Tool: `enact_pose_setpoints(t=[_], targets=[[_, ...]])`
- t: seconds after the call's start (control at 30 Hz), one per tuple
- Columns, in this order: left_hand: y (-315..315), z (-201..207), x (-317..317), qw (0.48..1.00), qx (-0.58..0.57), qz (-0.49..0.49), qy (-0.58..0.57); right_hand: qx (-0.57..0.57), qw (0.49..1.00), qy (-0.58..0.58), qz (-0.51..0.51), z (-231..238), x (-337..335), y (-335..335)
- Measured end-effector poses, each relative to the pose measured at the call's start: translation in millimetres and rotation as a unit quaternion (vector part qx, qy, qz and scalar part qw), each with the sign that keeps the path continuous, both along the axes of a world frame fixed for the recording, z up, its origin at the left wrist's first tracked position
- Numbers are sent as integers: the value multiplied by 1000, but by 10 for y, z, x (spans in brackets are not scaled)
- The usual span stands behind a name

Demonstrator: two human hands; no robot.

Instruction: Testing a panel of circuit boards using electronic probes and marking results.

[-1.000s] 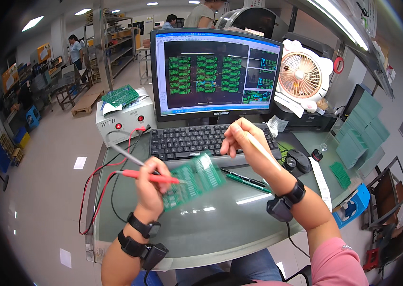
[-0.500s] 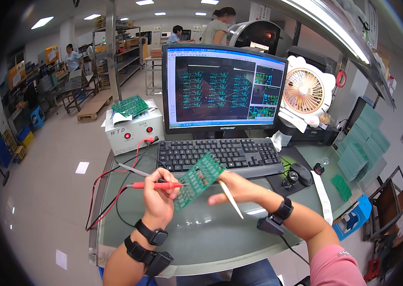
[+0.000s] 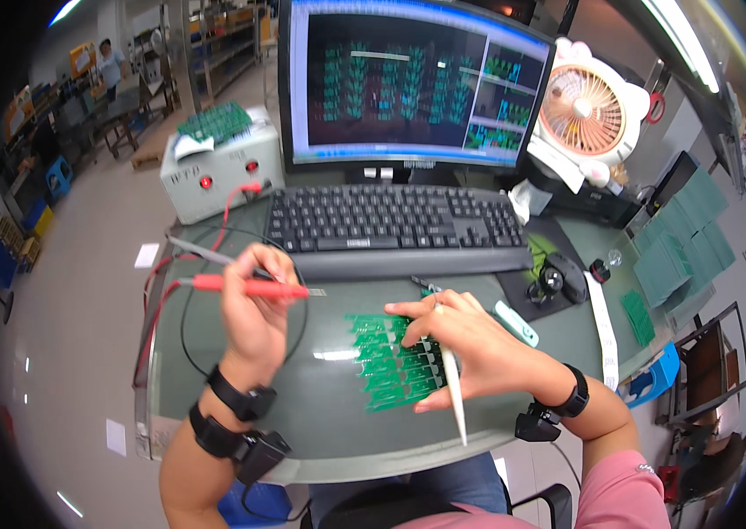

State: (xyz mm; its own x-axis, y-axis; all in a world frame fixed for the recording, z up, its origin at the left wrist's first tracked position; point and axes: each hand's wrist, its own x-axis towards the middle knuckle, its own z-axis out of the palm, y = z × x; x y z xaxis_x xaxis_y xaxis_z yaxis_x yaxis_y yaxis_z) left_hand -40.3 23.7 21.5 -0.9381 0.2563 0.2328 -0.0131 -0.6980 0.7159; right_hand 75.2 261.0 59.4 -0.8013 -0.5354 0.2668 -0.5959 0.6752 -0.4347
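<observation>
My left hand [image 3: 256, 313] is closed round a red test probe [image 3: 214, 282], whose tip points right, and a grey pen-shaped probe [image 3: 199, 249] that sticks out to the left behind it. To the right, a green circuit board [image 3: 382, 361] with rows of small repeated sections lies low over the glass tabletop; whether it touches the glass I cannot tell. My right hand [image 3: 488, 348] grips the board, index finger at its far edge and thumb at its near edge. A white pointed stick [image 3: 454, 397] is tucked in the same hand, its point toward me.
Behind the hands are a black keyboard [image 3: 399, 220] and a monitor [image 3: 391, 88]. A white metal box [image 3: 223, 181] with red sockets stands left, wired to the probe. A mouse [image 3: 567, 278], a small fan [image 3: 583, 110] and a pale green tool [image 3: 516, 324] are on the right.
My view has tilted down. The board has moved away from the probe, down and right toward the tabletop, and turned flatter. My left hand has drawn apart with the probes.
</observation>
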Motion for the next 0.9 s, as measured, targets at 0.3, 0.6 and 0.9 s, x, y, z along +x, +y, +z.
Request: enact_pose_setpoints(t=[0.3,0.6,0.9], targets=[[69,-29,51,953,-246,-176,-7,78,997,-1,-22,-298,142,152],[90,-40,126,888,-355,-291,26,-372,893,-238,-85,-425,250,494],[105,-55,114,884,-361,-295,18,-361,879,-294,-100,-432,200,565]])
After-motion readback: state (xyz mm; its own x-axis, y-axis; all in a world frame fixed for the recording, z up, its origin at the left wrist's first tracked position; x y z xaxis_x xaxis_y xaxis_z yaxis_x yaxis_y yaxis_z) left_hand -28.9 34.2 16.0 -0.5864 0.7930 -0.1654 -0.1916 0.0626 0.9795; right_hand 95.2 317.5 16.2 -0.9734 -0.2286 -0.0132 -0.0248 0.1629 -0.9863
